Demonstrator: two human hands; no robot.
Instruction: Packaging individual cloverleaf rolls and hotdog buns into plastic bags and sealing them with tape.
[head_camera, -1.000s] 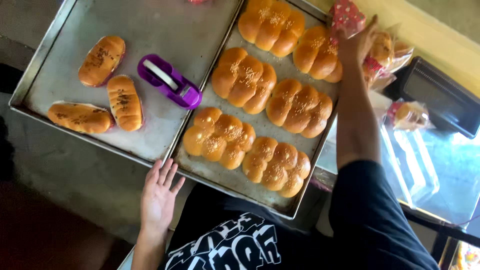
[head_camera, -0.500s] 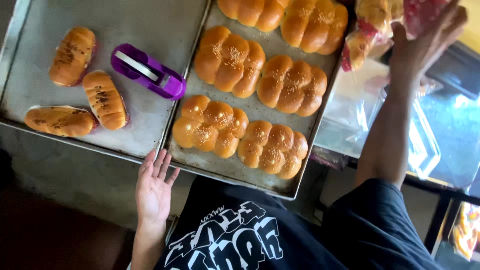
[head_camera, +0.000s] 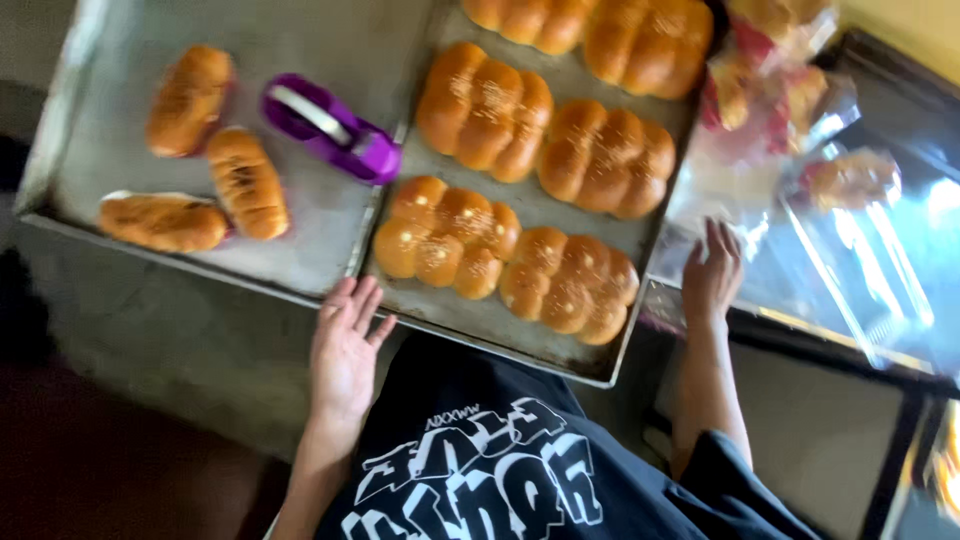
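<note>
The left hand (head_camera: 345, 350) lies open, fingers spread, its fingertips touching the near rim where 2 metal baking trays meet. It grips nothing. The right hand (head_camera: 712, 275) is also open, fingers loosely extended, resting on the clear plastic bags (head_camera: 790, 240) that lie just beside the right tray's right edge; it closes on nothing.

The right tray (head_camera: 520, 325) holds braided, golden buns sprinkled with sugar. The nearest braided bun (head_camera: 445, 237) sits just above the left hand's fingertips, and a 2nd one (head_camera: 568, 283) lies touching it on the right. Behind them are 2 more, one on the left (head_camera: 485, 110) and one on the right (head_camera: 605, 157), with further buns (head_camera: 600, 30) at the tray's far end, partly cut off by the frame.

The left tray (head_camera: 110, 120) carries 3 oblong rolls: one (head_camera: 188, 100) at the far left, one (head_camera: 247, 183) tilted beside it, and one (head_camera: 163, 222) lying along the near rim. A purple tape dispenser (head_camera: 330, 128) rests on this tray near the seam between the trays.

Beyond the right hand, wrapped buns in red-printed plastic (head_camera: 770, 85) lie atop a glass display case (head_camera: 900, 280). The person's black printed shirt (head_camera: 480, 470) fills the lower middle of the view.
</note>
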